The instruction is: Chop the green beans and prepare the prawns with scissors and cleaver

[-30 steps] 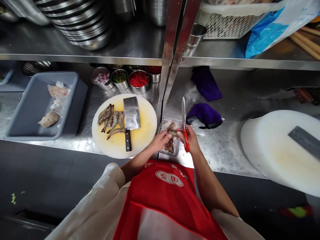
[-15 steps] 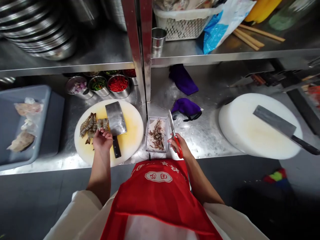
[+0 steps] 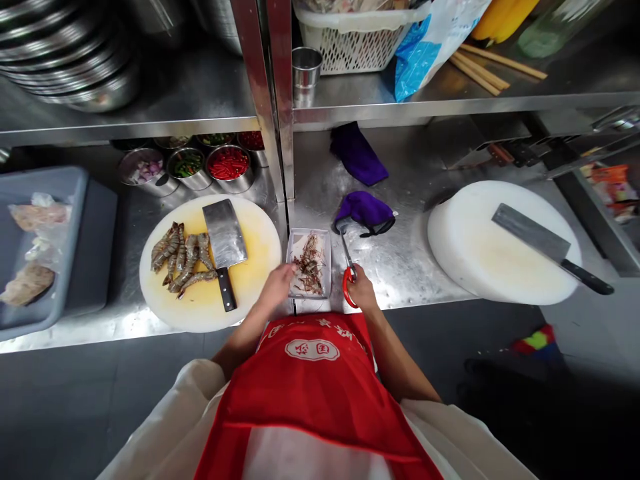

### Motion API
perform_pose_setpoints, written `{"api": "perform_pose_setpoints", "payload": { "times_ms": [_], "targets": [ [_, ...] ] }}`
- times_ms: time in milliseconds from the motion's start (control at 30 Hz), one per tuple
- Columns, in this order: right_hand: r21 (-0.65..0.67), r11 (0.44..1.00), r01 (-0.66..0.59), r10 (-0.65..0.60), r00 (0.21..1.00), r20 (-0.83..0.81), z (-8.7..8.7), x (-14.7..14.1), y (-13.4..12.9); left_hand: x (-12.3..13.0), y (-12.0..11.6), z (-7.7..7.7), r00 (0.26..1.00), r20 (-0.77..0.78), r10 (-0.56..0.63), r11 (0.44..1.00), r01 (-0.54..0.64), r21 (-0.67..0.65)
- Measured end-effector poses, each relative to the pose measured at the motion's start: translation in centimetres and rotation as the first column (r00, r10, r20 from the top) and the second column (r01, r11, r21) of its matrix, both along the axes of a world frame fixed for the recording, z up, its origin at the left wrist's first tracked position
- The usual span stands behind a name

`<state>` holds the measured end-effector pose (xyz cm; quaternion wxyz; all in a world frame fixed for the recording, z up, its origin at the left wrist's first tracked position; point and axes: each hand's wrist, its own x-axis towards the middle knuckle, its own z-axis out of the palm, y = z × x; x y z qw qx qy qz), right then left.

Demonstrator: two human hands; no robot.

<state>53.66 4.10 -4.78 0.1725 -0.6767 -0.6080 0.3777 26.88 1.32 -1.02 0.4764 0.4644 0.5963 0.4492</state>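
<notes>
My left hand [image 3: 281, 283] is at the left edge of a small tray [image 3: 327, 270] of brown trimmings [image 3: 311, 263]; its fingers are pressed together, and what they hold, if anything, is too small to make out. My right hand [image 3: 361, 288] grips red-handled scissors [image 3: 347, 257] just right of the tray, blades pointing away from me. Several shrimp [image 3: 185, 260] lie on the left round cutting board [image 3: 255, 293]. Beside them rests a cleaver [image 3: 225, 233] with a black handle.
Purple cloths [image 3: 364, 210] lie behind the scissors. On the right, another thick white board [image 3: 480, 253] bears a second cleaver [image 3: 537, 233]. Cups of chopped peppers [image 3: 229, 164] stand behind the left board. A grey bin [image 3: 85, 247] is at far left, below shelves.
My left hand has moved right from the shrimp to the tray. The scissors have turned slightly in my right hand. The camera view has shifted a little.
</notes>
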Motion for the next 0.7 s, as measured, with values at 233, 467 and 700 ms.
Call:
{"api": "perform_pose_setpoints", "payload": {
  "times_ms": [233, 467, 700],
  "targets": [
    [-0.014, 0.991, -0.133, 0.125, 0.882, 0.455, -0.5, 1.9, 2.5, 5.0, -1.7, -4.6, 0.612, -0.668, -0.423, 0.896, 0.391, -0.210],
    [0.024, 0.973, -0.230, 0.180, 0.816, 0.549, -0.2, 2.4, 5.4, 5.2, -3.6, -4.8, 0.462, -0.736, -0.495, 0.847, 0.447, -0.289],
    [-0.034, 0.994, -0.104, 0.107, 0.989, 0.105, -0.2, 0.5, 2.5, 6.0, -3.6, -3.8, 0.386, -0.732, -0.562, 0.785, 0.526, -0.326]
  ]
}}
